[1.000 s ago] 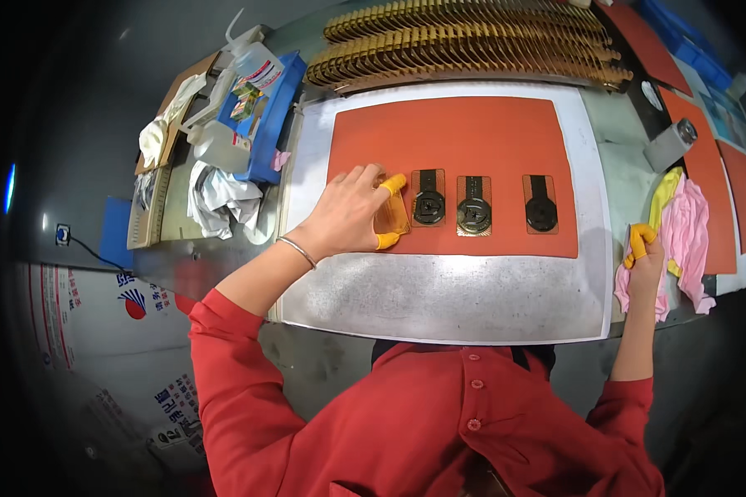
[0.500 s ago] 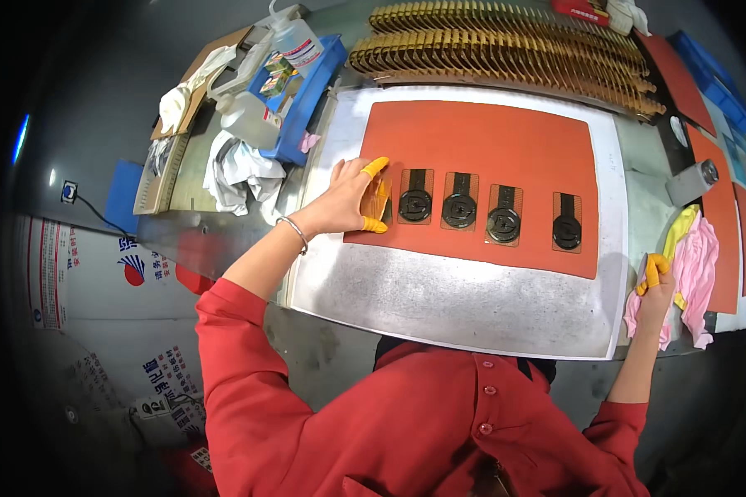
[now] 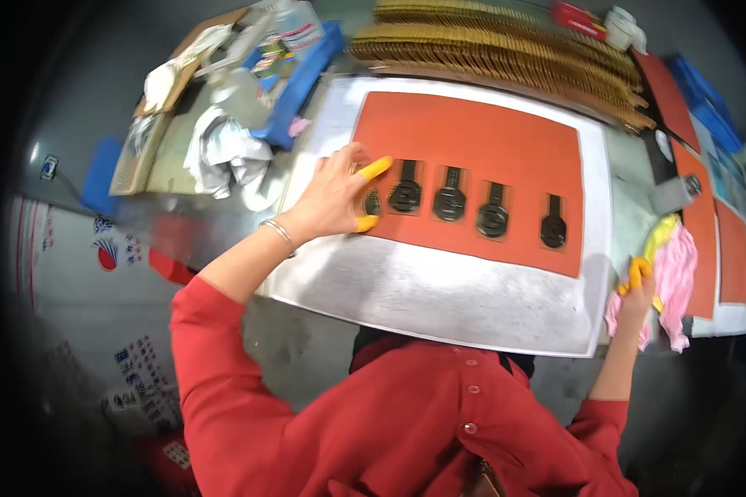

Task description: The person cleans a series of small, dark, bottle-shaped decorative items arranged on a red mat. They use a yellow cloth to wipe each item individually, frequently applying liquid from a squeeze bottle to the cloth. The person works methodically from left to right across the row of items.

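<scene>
White printed sheet (image 3: pixel 99 248) lower left with red-blue logo, blue box (image 3: pixel 302 70) upper left

Leftmost dark piece (image 3: pixel 374 201) half hidden under left hand (image 3: pixel 333 196); clutter top left blurred.

Five medals (image 3: pixel 449 204) lie in a row on the mat (image 3: pixel 481 141), cloth (image 3: pixel 675 277) to its right.

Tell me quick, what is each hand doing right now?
Left hand: open, fingers spread, pressing the leftmost dark metal piece on the orange mat.
Right hand: closed on the pink cloth.
</scene>
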The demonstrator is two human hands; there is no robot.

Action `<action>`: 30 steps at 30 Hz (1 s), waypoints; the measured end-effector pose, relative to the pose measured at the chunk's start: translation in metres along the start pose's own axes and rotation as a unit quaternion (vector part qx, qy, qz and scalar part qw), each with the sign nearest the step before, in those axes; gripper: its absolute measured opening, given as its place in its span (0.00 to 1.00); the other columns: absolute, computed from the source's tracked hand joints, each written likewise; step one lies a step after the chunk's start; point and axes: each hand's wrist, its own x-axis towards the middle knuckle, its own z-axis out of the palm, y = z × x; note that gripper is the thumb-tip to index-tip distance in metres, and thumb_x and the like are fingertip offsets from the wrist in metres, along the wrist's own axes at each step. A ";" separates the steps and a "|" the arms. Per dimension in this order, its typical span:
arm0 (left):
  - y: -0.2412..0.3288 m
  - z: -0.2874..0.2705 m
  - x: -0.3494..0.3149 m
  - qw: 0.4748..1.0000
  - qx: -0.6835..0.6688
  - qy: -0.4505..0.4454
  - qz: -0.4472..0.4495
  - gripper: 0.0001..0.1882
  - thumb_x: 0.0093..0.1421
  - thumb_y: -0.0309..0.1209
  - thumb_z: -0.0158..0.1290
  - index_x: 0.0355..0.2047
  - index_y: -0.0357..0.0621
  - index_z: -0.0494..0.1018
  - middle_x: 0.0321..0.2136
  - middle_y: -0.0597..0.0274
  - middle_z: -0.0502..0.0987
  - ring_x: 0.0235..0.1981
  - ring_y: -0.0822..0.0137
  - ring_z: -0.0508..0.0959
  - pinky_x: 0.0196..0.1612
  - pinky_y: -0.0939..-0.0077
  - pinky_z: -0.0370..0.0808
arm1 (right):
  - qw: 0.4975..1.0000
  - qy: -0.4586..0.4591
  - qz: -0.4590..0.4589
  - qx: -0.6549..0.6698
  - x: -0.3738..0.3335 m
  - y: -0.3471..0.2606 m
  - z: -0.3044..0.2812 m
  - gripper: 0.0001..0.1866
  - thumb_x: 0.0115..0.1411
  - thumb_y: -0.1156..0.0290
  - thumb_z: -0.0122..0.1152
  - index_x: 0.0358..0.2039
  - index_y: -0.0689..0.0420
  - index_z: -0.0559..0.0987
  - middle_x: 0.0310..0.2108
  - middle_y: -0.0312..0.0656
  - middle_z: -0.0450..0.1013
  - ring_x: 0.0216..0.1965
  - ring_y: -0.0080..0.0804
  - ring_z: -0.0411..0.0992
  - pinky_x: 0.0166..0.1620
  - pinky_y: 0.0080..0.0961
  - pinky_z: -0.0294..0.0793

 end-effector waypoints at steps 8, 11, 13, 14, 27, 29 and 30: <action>-0.002 -0.017 -0.005 0.992 -0.123 0.025 -0.003 0.30 0.40 0.34 0.62 0.45 0.43 0.64 0.49 0.48 0.61 0.52 0.48 0.64 0.57 0.56 0.59 | 0.998 -0.014 0.021 -0.054 -0.007 -0.029 0.030 0.05 0.60 0.72 0.53 0.36 0.57 0.73 0.19 0.27 0.60 0.16 0.12 0.54 0.18 0.11 0.54; -0.028 -0.002 -0.017 0.976 -0.210 0.040 0.033 0.35 0.42 0.32 0.61 0.51 0.43 0.61 0.56 0.51 0.59 0.56 0.49 0.61 0.59 0.63 0.58 | 0.997 -0.033 0.008 -0.076 -0.011 -0.051 0.046 0.06 0.60 0.72 0.52 0.37 0.57 0.72 0.20 0.27 0.60 0.16 0.11 0.55 0.18 0.10 0.53; -0.038 0.002 -0.027 0.975 -0.220 0.032 0.016 0.37 0.42 0.32 0.61 0.54 0.44 0.60 0.59 0.53 0.57 0.59 0.51 0.59 0.60 0.64 0.56 | 0.994 -0.086 -0.008 -0.071 -0.007 -0.070 0.069 0.06 0.60 0.72 0.52 0.37 0.57 0.72 0.20 0.27 0.61 0.17 0.11 0.55 0.18 0.10 0.53; -0.044 0.003 -0.028 0.976 -0.215 0.021 0.016 0.37 0.42 0.33 0.60 0.54 0.43 0.60 0.60 0.53 0.56 0.60 0.52 0.57 0.61 0.63 0.53 | 0.989 -0.125 -0.020 -0.070 -0.007 -0.079 0.081 0.06 0.60 0.71 0.52 0.37 0.57 0.72 0.21 0.27 0.61 0.17 0.10 0.55 0.18 0.10 0.52; -0.086 -0.008 -0.062 0.870 -0.168 0.439 -0.148 0.36 0.48 0.36 0.62 0.55 0.38 0.59 0.52 0.48 0.62 0.54 0.53 0.63 0.57 0.65 0.59 | 0.901 -0.428 0.022 0.070 0.011 -0.147 0.393 0.04 0.60 0.70 0.52 0.33 0.56 0.73 0.16 0.27 0.63 0.12 0.10 0.54 0.14 0.11 0.49; -0.104 -0.025 -0.055 0.806 -0.152 0.534 -0.207 0.36 0.50 0.34 0.61 0.55 0.34 0.58 0.50 0.49 0.62 0.52 0.55 0.63 0.57 0.66 0.57 | 0.883 -0.449 0.035 0.134 0.021 -0.145 0.443 0.04 0.61 0.71 0.51 0.33 0.56 0.73 0.17 0.28 0.64 0.13 0.11 0.55 0.14 0.11 0.50; -0.123 -0.024 -0.054 0.787 -0.147 0.562 -0.208 0.37 0.50 0.34 0.61 0.55 0.32 0.57 0.50 0.48 0.62 0.53 0.54 0.63 0.58 0.66 0.56 | 0.869 -0.461 0.046 0.173 0.023 -0.142 0.471 0.05 0.61 0.71 0.50 0.33 0.56 0.73 0.18 0.28 0.65 0.13 0.11 0.56 0.14 0.12 0.51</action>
